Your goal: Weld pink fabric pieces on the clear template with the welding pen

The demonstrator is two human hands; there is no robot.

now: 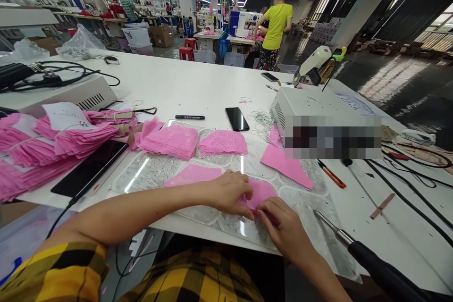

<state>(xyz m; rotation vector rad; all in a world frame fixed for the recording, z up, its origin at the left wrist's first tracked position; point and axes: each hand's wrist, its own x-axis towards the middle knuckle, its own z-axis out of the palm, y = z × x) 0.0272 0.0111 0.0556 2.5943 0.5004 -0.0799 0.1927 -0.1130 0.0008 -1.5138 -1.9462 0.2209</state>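
A pink fabric piece (261, 192) lies on the clear plastic mat (148, 172) in front of me. My left hand (228, 192) is bent over its left part, fingers curled and pressed onto the cloth. At the lower right edge of the same piece, my right hand (283, 224) is closed in a pinch on it. Another flat pink piece (193, 174) is partly covered by my left forearm. Behind my hands sit two stacks of pink lace pieces, a left stack (173, 140) and a right stack (222, 143). A plain pink stack (287, 166) rests to the right.
A hot-tip tool with a black handle (371, 255) lies right of my right hand, near an orange cutter (331, 173). A grey box (318, 104), phone (237, 119) and marker (189, 117) stand farther back. Bundled pink pieces (71, 137) and a black tablet (90, 170) are left.
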